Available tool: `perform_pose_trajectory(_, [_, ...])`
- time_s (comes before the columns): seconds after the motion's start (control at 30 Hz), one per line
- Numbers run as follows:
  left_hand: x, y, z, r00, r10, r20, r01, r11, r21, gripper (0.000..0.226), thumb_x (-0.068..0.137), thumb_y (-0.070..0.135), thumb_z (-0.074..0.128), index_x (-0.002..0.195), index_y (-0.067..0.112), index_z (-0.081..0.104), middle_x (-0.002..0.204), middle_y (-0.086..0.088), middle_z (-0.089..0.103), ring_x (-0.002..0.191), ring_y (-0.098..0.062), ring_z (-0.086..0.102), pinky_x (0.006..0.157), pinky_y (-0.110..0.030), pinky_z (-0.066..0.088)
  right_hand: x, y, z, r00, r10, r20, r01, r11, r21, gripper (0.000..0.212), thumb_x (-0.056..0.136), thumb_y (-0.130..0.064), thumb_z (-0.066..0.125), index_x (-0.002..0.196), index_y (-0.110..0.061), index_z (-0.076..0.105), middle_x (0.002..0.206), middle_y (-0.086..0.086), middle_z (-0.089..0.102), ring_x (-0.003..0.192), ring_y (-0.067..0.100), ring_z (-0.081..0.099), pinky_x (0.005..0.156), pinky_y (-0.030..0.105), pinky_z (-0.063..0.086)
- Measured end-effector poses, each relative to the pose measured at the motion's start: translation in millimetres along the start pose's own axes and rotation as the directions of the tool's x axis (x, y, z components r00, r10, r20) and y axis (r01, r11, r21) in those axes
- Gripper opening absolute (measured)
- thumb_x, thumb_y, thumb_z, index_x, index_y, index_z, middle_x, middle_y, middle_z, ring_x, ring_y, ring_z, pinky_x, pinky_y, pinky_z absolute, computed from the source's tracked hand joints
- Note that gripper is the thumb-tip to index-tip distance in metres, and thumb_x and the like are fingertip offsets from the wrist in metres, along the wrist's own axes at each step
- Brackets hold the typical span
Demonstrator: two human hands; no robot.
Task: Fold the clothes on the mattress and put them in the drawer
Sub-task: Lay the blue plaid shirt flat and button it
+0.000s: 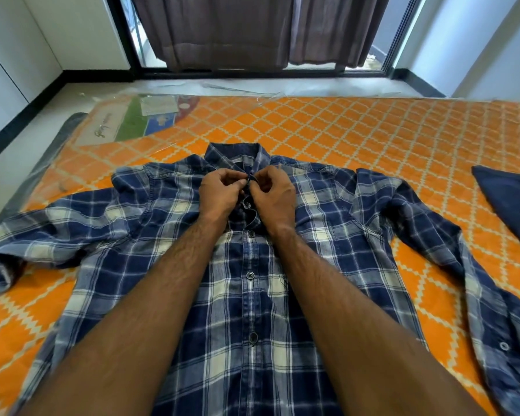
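Both hands are working at the top of the plaid shirt (252, 265), which lies face up and spread flat on the orange mattress (373, 130), collar (233, 153) away from the person and sleeves flung out to either side. The left hand (219, 192) and the right hand (272, 195) have their fingers curled in, pinching the two front edges of the shirt together just below the collar, apparently to fasten the button there. Buttons lower down the front look done up already. To do this well, I would keep one edge held taut with the buttonhole open, push the button through flat, then smooth the front so both halves lie even before any fold. Another dark blue garment (511, 199) waits near the right edge of the mattress, well apart from the shirt. No drawer is in sight, so folding and storing seem some way off.
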State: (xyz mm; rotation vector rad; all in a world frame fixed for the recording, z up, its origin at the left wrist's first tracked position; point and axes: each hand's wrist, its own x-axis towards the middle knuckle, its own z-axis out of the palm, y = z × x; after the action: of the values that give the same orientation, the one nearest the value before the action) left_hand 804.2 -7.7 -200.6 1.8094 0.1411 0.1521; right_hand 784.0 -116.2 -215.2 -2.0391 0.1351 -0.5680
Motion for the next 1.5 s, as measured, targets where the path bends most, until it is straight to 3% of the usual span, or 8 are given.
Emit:
perform_pose_trajectory(0.1, [-1, 0, 1, 1.0, -0.002, -0.011, 0.002, 1.0, 0.004, 0.01, 0.092, 0.007, 0.069, 0.099, 0.012, 0.074, 0.09, -0.003, 0.073, 0.074, -0.01, 0.067, 0.056, -0.022, 0.052, -1, 0, 0, 1.0, 0.0, 0.005, 0.0, 0.999, -0.04, 0.009, 0.089, -0.015, 0.068, 0.092, -0.019, 0.061, 0.095, -0.003, 0.06, 0.085, 0.015, 0.061, 0.076, 0.038, 0.056])
perform_pose_trajectory(0.23, [-1, 0, 3, 0.999, 0.019, -0.04, -0.017, 0.998, 0.055, 0.009, 0.091, 0.01, 0.071, 0.096, 0.015, 0.075, 0.091, 0.002, 0.073, 0.084, -0.009, 0.069, 0.076, -0.029, 0.058, 1, -1, -6, 0.997, 0.069, -0.034, -0.063, 0.985, 0.162, 0.01, 0.09, -0.013, 0.069, 0.092, -0.017, 0.06, 0.08, -0.009, 0.061, 0.071, -0.001, 0.058, 0.068, 0.022, 0.05])
perform_pose_trajectory(0.3, [-1, 0, 5, 0.998, 0.026, -0.049, -0.023, 0.998, 0.066, 0.008, 0.09, 0.012, 0.072, 0.095, 0.017, 0.076, 0.089, 0.003, 0.073, 0.084, -0.01, 0.069, 0.079, -0.032, 0.059, 0, 0, -8, 0.999, 0.046, -0.018, -0.042, 0.983, 0.18, 0.011, 0.089, -0.016, 0.072, 0.089, -0.018, 0.061, 0.076, -0.012, 0.063, 0.07, -0.003, 0.06, 0.065, 0.017, 0.05])
perform_pose_trajectory(0.43, [-2, 0, 5, 0.999, 0.014, -0.051, -0.011, 0.999, 0.046, 0.013, 0.089, 0.008, 0.07, 0.098, 0.014, 0.076, 0.093, -0.001, 0.074, 0.087, -0.016, 0.071, 0.079, -0.035, 0.061, -3, 1, -1, 0.999, -0.029, 0.041, 0.026, 0.997, 0.079, 0.009, 0.087, -0.023, 0.072, 0.086, -0.021, 0.063, 0.083, -0.006, 0.066, 0.077, 0.01, 0.064, 0.071, 0.037, 0.058])
perform_pose_trajectory(0.63, [-1, 3, -1, 0.999, -0.05, 0.007, 0.051, 0.995, -0.084, 0.014, 0.09, 0.003, 0.069, 0.09, 0.017, 0.075, 0.089, -0.004, 0.075, 0.074, -0.014, 0.07, 0.058, -0.023, 0.052, -1, 2, 1, 1.0, -0.012, -0.016, 0.012, 1.0, 0.013, 0.009, 0.087, -0.013, 0.067, 0.083, -0.019, 0.06, 0.083, -0.005, 0.063, 0.078, 0.015, 0.061, 0.072, 0.044, 0.057])
perform_pose_trajectory(0.93, [4, 7, -11, 0.984, -0.145, 0.104, 0.159, 0.977, -0.141, 0.01, 0.089, -0.002, 0.069, 0.093, 0.008, 0.07, 0.081, -0.006, 0.071, 0.058, -0.011, 0.065, 0.049, -0.023, 0.05, 1, 6, 0, 0.998, 0.041, 0.041, -0.044, 0.998, 0.053, 0.005, 0.088, -0.019, 0.07, 0.091, -0.023, 0.073, 0.09, -0.009, 0.072, 0.086, 0.007, 0.068, 0.079, 0.039, 0.061])
perform_pose_trajectory(1.27, [11, 13, -12, 0.957, -0.277, 0.089, 0.289, 0.939, -0.185, 0.017, 0.086, -0.001, 0.072, 0.08, 0.011, 0.062, 0.071, -0.007, 0.062, 0.056, -0.017, 0.055, 0.047, -0.026, 0.051, 0, 4, -3, 1.0, 0.008, 0.025, -0.011, 0.994, 0.112, 0.004, 0.085, -0.016, 0.077, 0.089, -0.018, 0.077, 0.089, -0.009, 0.068, 0.082, 0.004, 0.065, 0.077, 0.032, 0.059])
perform_pose_trajectory(1.5, [12, 13, -13, 0.948, -0.297, 0.114, 0.316, 0.923, -0.22, 0.024, 0.081, -0.003, 0.075, 0.077, 0.012, 0.057, 0.06, -0.003, 0.06, 0.04, -0.008, 0.054, 0.045, -0.025, 0.047, 1, 5, -3, 0.999, 0.03, 0.016, -0.032, 0.988, 0.153, 0.007, 0.088, -0.016, 0.077, 0.095, -0.016, 0.079, 0.09, -0.006, 0.073, 0.083, 0.004, 0.069, 0.075, 0.023, 0.059])
